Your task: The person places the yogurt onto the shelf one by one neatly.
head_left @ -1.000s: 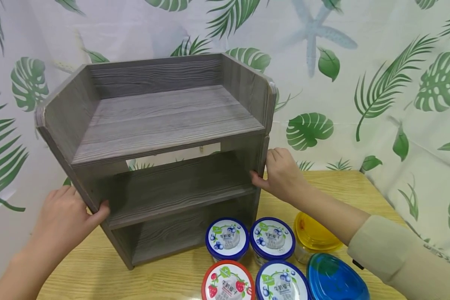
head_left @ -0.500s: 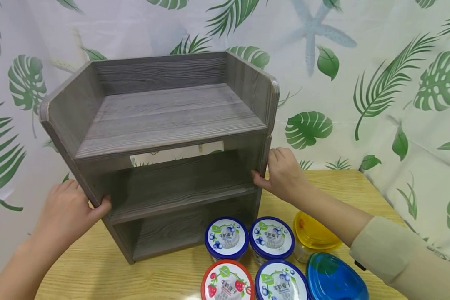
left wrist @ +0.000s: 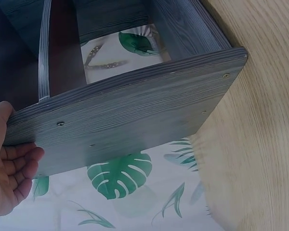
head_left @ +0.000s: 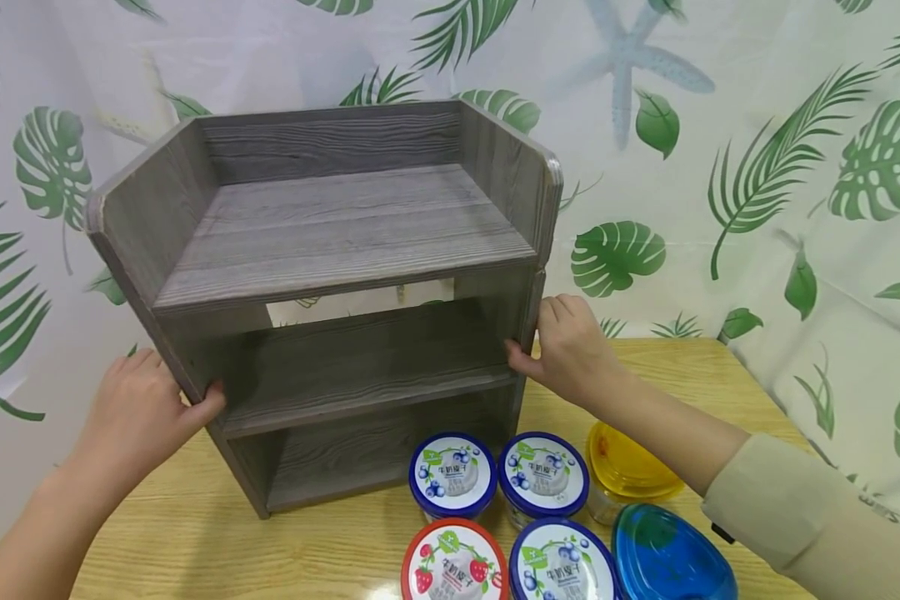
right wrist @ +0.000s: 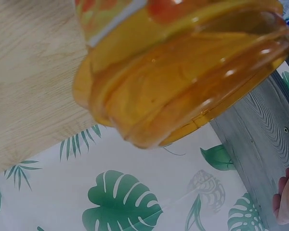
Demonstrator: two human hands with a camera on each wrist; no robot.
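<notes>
One shelf (head_left: 360, 225) stands between the left hand (head_left: 138, 408) and right hand (head_left: 570, 346), each pinching a side panel (left wrist: 120, 125) between thumb and fingers (left wrist: 24, 168). I judge it stiff, rather heavy, unlikely to slip; the panel edges under those thumbs look the soundest hold.

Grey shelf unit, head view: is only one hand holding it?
No, the left hand and the right hand grip opposite sides of the shelf unit.

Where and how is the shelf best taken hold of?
Probably by its side panels, one hand from each outer side, thumb in front: the panels are thin, and the shelf is open in front. Left hand and right hand grip there.
</notes>
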